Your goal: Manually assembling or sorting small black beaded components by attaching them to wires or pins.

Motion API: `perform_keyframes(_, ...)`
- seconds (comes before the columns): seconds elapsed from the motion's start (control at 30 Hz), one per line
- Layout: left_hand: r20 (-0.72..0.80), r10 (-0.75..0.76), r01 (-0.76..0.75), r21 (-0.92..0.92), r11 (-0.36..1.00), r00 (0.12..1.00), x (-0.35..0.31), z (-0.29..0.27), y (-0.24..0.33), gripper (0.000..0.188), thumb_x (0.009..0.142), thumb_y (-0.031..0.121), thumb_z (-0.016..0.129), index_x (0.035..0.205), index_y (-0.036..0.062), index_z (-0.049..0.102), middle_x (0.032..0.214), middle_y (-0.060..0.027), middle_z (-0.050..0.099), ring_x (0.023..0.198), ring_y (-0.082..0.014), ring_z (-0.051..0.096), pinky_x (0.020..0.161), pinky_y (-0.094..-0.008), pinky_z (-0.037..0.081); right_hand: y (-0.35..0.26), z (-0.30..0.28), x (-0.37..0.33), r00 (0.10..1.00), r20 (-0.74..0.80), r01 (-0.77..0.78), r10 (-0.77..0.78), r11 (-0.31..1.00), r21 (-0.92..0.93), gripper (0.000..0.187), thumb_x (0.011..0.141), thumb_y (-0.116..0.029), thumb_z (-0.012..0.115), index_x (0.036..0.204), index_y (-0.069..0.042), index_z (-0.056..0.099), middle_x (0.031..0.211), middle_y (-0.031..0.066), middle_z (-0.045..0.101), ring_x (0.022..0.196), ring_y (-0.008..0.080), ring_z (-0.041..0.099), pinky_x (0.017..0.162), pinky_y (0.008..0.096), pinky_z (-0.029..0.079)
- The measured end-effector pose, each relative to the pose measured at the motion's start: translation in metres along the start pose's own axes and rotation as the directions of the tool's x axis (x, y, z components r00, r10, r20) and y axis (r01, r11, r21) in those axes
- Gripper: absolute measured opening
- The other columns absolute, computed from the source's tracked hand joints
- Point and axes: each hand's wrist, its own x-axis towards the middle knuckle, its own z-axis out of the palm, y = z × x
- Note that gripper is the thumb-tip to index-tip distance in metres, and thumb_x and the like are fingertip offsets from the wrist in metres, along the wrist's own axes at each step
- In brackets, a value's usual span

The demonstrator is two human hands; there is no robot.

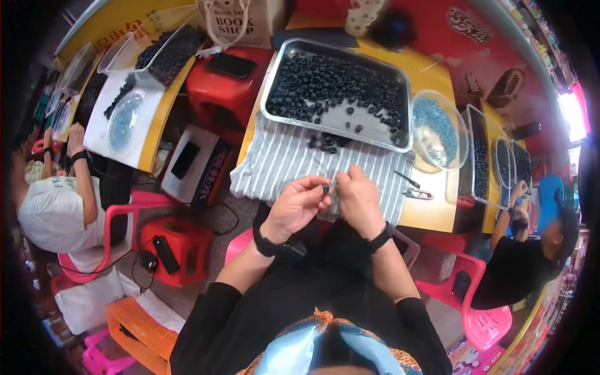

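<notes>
We sit at a yellow-edged table, both hands over the near edge of a grey-and-white striped cloth that hangs past the table's near edge. Our left hand pinches one small black ring-shaped bead between thumb and fingers, palm partly turned up. Our right hand is just beside it, fingers curled in and back turned up; we cannot tell what, if anything, its fingertips grip. Beyond the hands, a rectangular tray rests with its near edge over the cloth, and the loose black beads in it lie thickest toward its far edge, thinning to a bare patch by the near one. A small black cluster sits on the cloth just below that near edge. Beside the tray's near right corner stands a round clear bowl of tiny light-blue beads. Black tweezers lie at the cloth's right edge, just beyond a small silvery tool whose kind we cannot make out.
</notes>
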Motion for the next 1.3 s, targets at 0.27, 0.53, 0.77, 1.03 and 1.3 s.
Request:
perform_keyframes(0.27,-0.066,-0.004,0.005,0.007,1.0,0.998,0.002,0.008,-0.007,0.019,0.094,0.005,0.058,0.112,-0.0005,0.061,0.095,-0.0077,0.065,0.081,-0.0152,0.063,0.071,-0.0245,0.05,0.012,-0.011,-0.021,0.956,0.086,-0.19,0.279,0.37,0.909,0.015,0.081,0.004,0.07,0.094,0.001,0.062,0.084,0.0026,0.063,0.072,0.0079,0.061,0.064,0.0213,0.048)
perform_keyframes(0.53,-0.025,-0.019,0.02,0.048,0.999,1.0,0.0,0.021,-0.015,0.02,0.093,0.006,0.06,0.111,-0.0009,0.06,0.096,-0.008,0.065,0.081,-0.0143,0.062,0.073,-0.0255,0.05,-0.012,-0.019,-0.041,0.952,0.034,-0.072,0.304,0.115,0.991,0.007,0.088,0.007,0.061,0.094,0.005,0.062,0.088,0.0053,0.063,0.081,0.0134,0.067,0.074,0.0247,0.055)
perform_keyframes(0.77,-0.023,0.013,-0.011,0.111,0.994,1.0,-0.003,0.026,-0.016,0.019,0.092,0.005,0.06,0.11,-0.0004,0.061,0.094,-0.0065,0.066,0.081,-0.0133,0.062,0.074,-0.0263,0.051,-0.01,-0.016,-0.047,0.942,0.028,-0.093,0.334,0.181,0.979,0.005,0.088,0.006,0.06,0.092,0.004,0.063,0.086,0.0046,0.063,0.079,0.0116,0.065,0.07,0.0227,0.053)
perform_keyframes(1.03,-0.027,0.039,-0.035,0.154,0.987,0.999,-0.005,0.03,-0.016,0.018,0.091,0.004,0.061,0.109,-0.0002,0.061,0.094,-0.0064,0.066,0.083,-0.0138,0.063,0.075,-0.0264,0.051,-0.012,-0.013,-0.047,0.948,0.018,-0.092,0.318,0.219,0.971,0.003,0.088,0.004,0.061,0.089,0.003,0.063,0.082,0.0038,0.064,0.075,0.0095,0.064,0.065,0.021,0.05)
perform_keyframes(1.3,-0.002,0.114,-0.109,0.288,0.952,0.993,-0.007,0.037,-0.012,0.016,0.09,0.002,0.061,0.106,-0.001,0.063,0.098,-0.0057,0.06,0.082,-0.0121,0.06,0.072,-0.0244,0.049,-0.011,-0.011,-0.047,0.951,-0.012,-0.078,0.308,0.278,0.957,0.002,0.087,0.002,0.064,0.088,0.002,0.063,0.079,0.003,0.063,0.075,0.0086,0.063,0.063,0.0204,0.049)
